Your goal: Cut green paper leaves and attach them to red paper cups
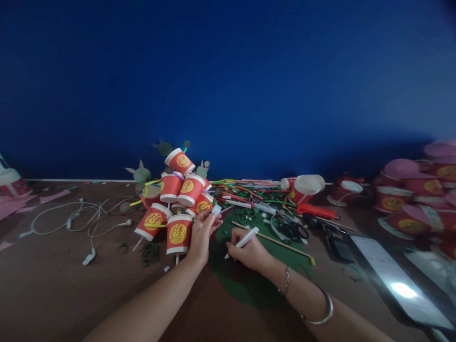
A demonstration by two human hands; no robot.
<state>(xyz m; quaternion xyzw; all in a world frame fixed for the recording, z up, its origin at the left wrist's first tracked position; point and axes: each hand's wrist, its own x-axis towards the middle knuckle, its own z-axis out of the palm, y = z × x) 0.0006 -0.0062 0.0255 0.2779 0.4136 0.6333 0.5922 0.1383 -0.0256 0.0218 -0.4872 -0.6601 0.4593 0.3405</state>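
Note:
My right hand (251,250) grips a white marker pen (248,236), its tip pointing down at a large round green paper sheet (245,295) on the table. My left hand (201,236) is closed on a small white and pale blue piece (216,210), too small to name, held up between thumb and fingers. Just left of that hand, red paper cups (178,233) with gold emblems lie in a stacked pile. Green paper figures with pointed ears (141,173) stick out around the pile. A thin wooden stick (281,243) lies across the green sheet.
Scissors (290,227), green scraps and coloured strips lie behind my hands. To the right are a red-orange cutter (317,211), a phone (395,275) with a bright reflection, and more cups with pink tops (402,168). White earphones (89,255) lie tangled at left. A blue wall (228,85) rises behind.

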